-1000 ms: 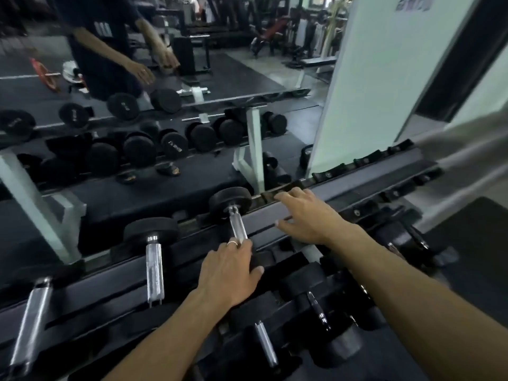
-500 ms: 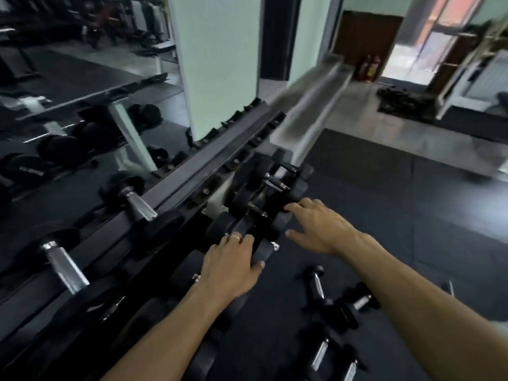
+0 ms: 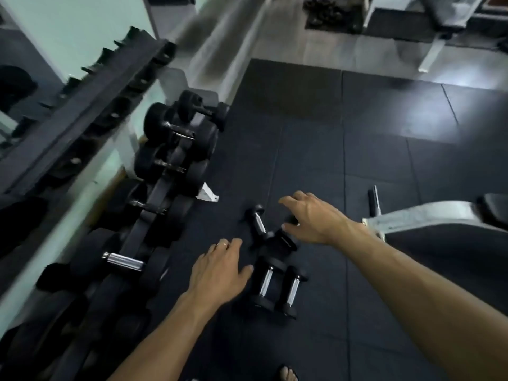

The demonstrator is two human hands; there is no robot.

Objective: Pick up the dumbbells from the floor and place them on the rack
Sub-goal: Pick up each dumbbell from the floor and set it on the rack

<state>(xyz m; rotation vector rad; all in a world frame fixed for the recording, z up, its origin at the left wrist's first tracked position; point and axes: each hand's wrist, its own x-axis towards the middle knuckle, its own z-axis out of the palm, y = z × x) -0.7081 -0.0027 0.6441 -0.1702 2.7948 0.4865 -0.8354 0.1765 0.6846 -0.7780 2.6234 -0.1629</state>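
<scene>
Both hands are spread open and empty, left hand (image 3: 220, 273) and right hand (image 3: 313, 215) lowered over the dumbbells (image 3: 275, 287) on the floor (image 3: 343, 166) beside the rack (image 3: 154, 193); a pickup seems intended.

Rack (image 3: 82, 127) left w/ dumbbells; loose dumbbells (image 3: 275, 287) on floor mat (image 3: 357, 166) centre; bench (image 3: 428, 215) right.
</scene>
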